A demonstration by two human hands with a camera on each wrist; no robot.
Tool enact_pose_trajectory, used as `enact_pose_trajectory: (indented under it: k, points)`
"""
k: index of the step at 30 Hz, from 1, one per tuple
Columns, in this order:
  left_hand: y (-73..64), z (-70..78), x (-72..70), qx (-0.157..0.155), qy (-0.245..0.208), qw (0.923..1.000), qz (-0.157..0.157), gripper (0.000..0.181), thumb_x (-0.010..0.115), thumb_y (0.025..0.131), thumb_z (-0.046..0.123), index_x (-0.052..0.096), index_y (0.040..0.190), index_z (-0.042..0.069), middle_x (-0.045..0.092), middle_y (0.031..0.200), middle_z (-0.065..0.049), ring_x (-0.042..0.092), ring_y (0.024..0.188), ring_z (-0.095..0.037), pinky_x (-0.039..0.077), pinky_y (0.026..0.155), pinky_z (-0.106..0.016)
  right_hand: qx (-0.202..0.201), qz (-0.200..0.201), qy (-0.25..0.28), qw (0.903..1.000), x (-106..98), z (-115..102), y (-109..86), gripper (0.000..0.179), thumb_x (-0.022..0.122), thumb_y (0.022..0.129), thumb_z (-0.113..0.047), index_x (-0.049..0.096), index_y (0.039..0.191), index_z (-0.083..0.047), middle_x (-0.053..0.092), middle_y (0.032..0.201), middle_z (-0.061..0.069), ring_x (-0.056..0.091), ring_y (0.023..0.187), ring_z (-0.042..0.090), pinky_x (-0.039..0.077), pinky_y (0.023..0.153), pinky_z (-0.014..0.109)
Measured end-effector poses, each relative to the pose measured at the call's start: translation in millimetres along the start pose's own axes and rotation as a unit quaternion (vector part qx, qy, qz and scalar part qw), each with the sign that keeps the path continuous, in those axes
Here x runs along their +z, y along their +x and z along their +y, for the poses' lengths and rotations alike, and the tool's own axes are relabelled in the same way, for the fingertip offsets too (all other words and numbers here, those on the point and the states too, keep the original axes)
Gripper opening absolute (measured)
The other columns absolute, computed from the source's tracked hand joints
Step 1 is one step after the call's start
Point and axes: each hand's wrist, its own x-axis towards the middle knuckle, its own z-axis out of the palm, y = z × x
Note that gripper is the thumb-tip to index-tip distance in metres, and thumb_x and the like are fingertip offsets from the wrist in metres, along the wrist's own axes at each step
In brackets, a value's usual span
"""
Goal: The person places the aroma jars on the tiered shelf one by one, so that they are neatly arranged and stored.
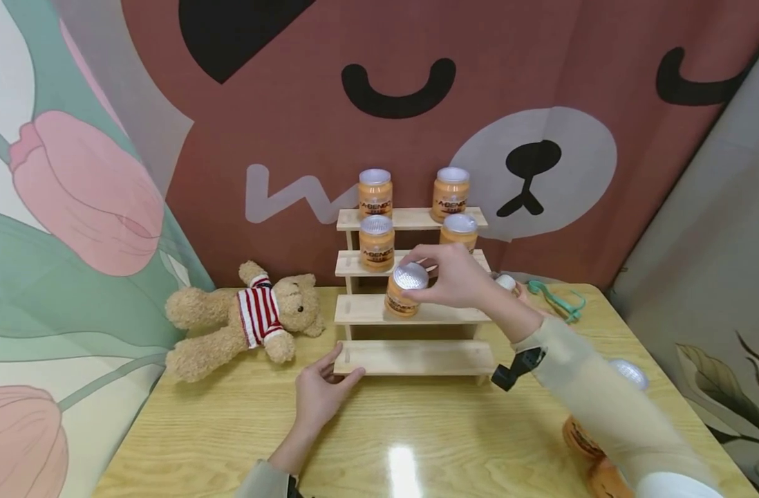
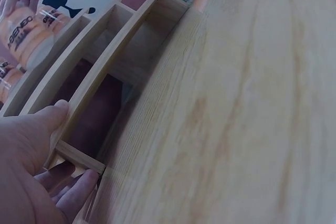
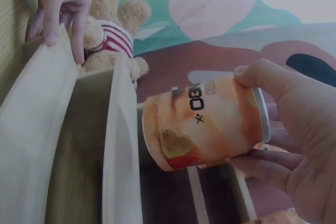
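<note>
My right hand (image 1: 459, 278) grips an orange labelled jar (image 1: 401, 301) near its pale lid, with the thumb on one side and fingers on the other. The jar's base is at the third step from the top of a wooden stepped display stand (image 1: 426, 358); whether it touches the board, I cannot tell. At the stand's lower left corner, my left hand (image 1: 319, 395) holds the end of the lowest step, thumb at its front edge, as the left wrist view shows. Two similar jars (image 1: 376, 194) stand on the top step, and two more (image 1: 377, 243) on the step below.
Left of the stand lies a teddy bear (image 1: 260, 315) in a striped shirt. Right of it are a green strap-like item (image 1: 556, 301) and a small white-capped thing (image 1: 506, 282). More orange jars (image 1: 580, 437) are at the table's right, partly hidden by my right sleeve.
</note>
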Motion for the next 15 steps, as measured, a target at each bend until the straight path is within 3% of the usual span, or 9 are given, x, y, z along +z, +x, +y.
enact_pose_trajectory:
  k: [6, 15]
  points:
    - [1.1, 0.8, -1.1, -0.011, -0.008, 0.9999, 0.003, 0.068, 0.099, 0.075, 0.02, 0.071, 0.135, 0.003, 0.078, 0.119, -0.021, 0.082, 0.096, -0.03, 0.066, 0.074, -0.021, -0.017, 0.0, -0.002, 0.9999, 17.0, -4.1, 12.4, 0.04, 0.095, 0.079, -0.029, 0.081, 0.114, -0.014, 0.082, 0.112, 0.003, 0.078, 0.099, 0.019, 0.069, 0.079, 0.034]
    - [1.6, 2.0, 0.9, -0.015, -0.005, 0.9999, -0.003, 0.068, 0.099, 0.076, 0.021, 0.071, 0.136, 0.005, 0.078, 0.122, -0.018, 0.081, 0.099, -0.028, 0.065, 0.077, -0.021, -0.02, 0.013, -0.012, 0.9997, 34.2, -7.4, 21.7, 0.038, 0.094, 0.08, -0.028, 0.083, 0.113, -0.014, 0.083, 0.111, 0.003, 0.078, 0.098, 0.017, 0.067, 0.076, 0.031]
